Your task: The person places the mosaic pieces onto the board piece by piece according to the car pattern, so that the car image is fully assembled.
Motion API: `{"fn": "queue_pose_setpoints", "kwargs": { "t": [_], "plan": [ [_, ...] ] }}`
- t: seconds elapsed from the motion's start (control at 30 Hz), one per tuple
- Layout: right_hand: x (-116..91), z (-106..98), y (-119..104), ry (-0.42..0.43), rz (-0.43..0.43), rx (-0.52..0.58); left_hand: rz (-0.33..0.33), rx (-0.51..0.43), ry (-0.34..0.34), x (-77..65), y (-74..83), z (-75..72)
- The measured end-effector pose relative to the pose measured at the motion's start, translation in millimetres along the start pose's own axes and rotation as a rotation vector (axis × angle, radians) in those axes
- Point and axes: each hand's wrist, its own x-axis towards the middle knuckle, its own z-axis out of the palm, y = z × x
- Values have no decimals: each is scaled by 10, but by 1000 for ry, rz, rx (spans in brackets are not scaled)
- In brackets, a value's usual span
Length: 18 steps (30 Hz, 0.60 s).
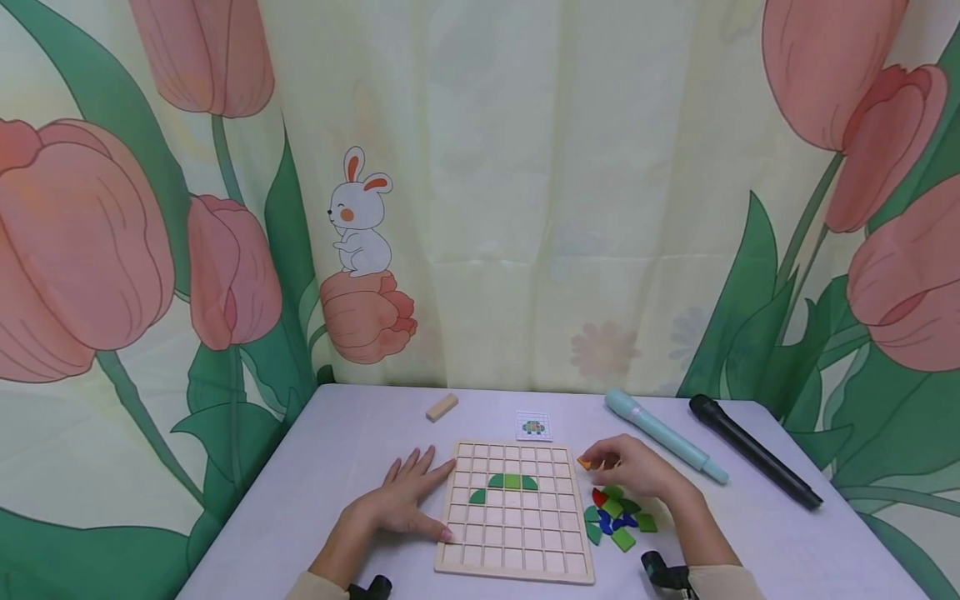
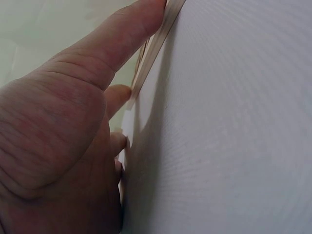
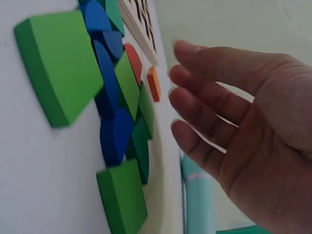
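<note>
My left hand [image 1: 405, 497] lies spread at the left side of a wooden grid board [image 1: 517, 546], thumb and index finger touching its edge. In the left wrist view the thumb [image 2: 122, 36] reaches the board's rim. On the board sit a light green square [image 1: 512, 481] and several dark green quarter-circle pieces [image 1: 477, 497]. My right hand [image 1: 633, 467] is off the board's right side, fingers loosely bent, fingertips close by an orange piece [image 3: 154, 84]. The right wrist view shows that piece on the table, apart from the fingers. Below the hand lies a pile of green, blue and red pieces [image 3: 61, 66].
Behind the board lies a small patterned card [image 1: 534, 426], with a wooden block [image 1: 442, 407] to its left. A light teal stick-shaped object [image 1: 663, 435] and a black microphone [image 1: 753, 450] lie at the right. A printed curtain [image 1: 495, 208] hangs behind the table.
</note>
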Motion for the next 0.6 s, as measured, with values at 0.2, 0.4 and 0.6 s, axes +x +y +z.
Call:
{"fn": "queue_pose_setpoints", "kwargs": {
  "t": [0.2,0.4,0.6],
  "plan": [
    [-60,-73,99,-15,27,-5,-1,3,0,2,-1,-2],
    [-89,-87,127,-7,108,-20,1,7,4,0,1,-4],
    [-110,-80,114,-11,130,-48,6,3,1,-5,5,-3]
  ]
}}
